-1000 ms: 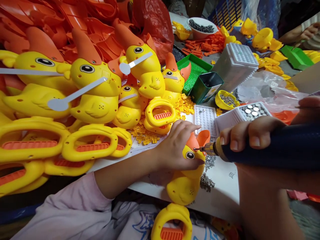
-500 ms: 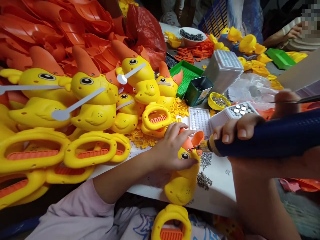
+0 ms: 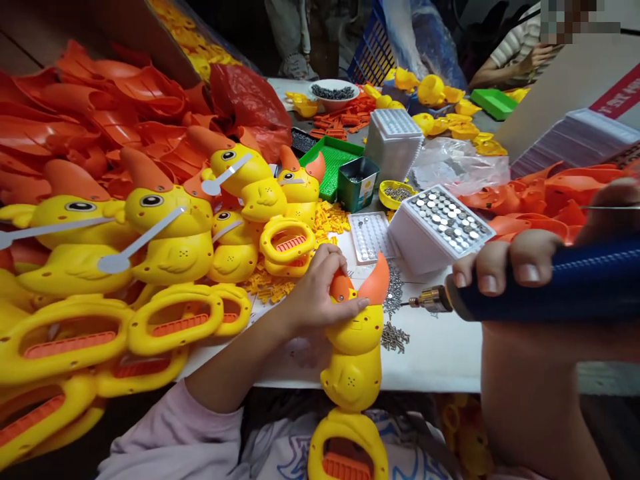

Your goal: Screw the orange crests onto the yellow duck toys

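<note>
My left hand point(image 3: 325, 293) grips the head of a yellow toy duck point(image 3: 353, 373) with an orange two-part crest and an oval handle below. Its fingers wrap the crest's left part and hide some of the head. To the right, my right hand point(image 3: 505, 267) is closed round a dark blue electric screwdriver point(image 3: 560, 283). The driver's thin bit points left, apart from the duck. Between them on the white tabletop lie a pile of silver screws point(image 3: 393, 290) and a pile of darker screws point(image 3: 395, 337).
Several finished-looking ducks point(image 3: 173, 233) crowd the left, before a heap of orange parts point(image 3: 115, 100). A stack of white trays with round silver discs point(image 3: 445, 220), a dark green tin point(image 3: 357, 183) and a yellow bowl point(image 3: 395, 193) stand behind. A person point(image 3: 525, 60) sits at the far right.
The screwdriver bit has left the duck's crest and moved right. The duck has turned in my left hand, its crest's right part now standing upright. The view has shifted a little.
</note>
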`<act>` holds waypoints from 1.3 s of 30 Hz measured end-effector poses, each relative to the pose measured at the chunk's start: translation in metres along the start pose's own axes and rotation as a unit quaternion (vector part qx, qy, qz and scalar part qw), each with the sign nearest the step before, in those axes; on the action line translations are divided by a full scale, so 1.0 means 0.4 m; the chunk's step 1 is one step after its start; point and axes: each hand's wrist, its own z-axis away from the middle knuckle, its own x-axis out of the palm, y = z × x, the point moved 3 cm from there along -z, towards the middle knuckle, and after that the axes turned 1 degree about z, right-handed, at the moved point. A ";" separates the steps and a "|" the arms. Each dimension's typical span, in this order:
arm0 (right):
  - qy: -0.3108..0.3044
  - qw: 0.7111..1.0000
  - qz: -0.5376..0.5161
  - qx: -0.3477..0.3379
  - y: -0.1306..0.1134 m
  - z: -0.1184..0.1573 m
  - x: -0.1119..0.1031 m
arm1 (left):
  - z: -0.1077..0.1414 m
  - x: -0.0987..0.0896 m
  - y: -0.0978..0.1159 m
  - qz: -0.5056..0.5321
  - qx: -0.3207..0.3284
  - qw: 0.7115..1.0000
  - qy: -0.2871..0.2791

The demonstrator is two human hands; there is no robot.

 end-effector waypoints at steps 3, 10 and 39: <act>0.009 0.999 0.016 -0.050 0.012 -0.007 -0.006 | -0.007 0.000 -0.010 0.059 -0.003 0.998 0.011; -0.011 0.999 0.011 -0.035 0.103 -0.037 -0.032 | -0.004 -0.017 -0.025 0.208 0.004 0.975 0.071; 0.060 0.997 0.045 -0.002 0.220 -0.014 -0.073 | 0.007 -0.020 0.013 0.100 -0.037 0.993 0.057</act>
